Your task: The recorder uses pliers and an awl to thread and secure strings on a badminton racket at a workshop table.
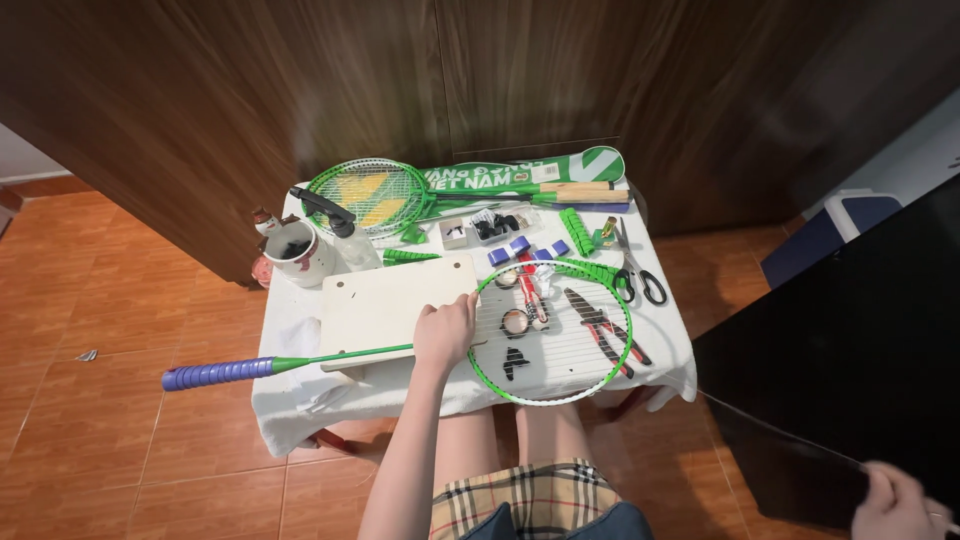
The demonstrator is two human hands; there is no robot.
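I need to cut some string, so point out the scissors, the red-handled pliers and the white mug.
scissors [640, 278]: head view, on the black handle loops.
red-handled pliers [603, 328]: head view, on the handles beneath the racket strings.
white mug [300, 257]: head view, on its side wall.

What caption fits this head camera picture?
Left hand grips a green badminton racket on a cluttered table; right hand hangs away.

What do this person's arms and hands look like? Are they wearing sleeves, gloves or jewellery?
Both are bare. The left hand wears no glove, and its forearm shows no sleeve, watch or bracelet up to the bottom edge of the picture. The right hand is gloveless too; only it and a bit of wrist show at the corner, too small to tell about rings.
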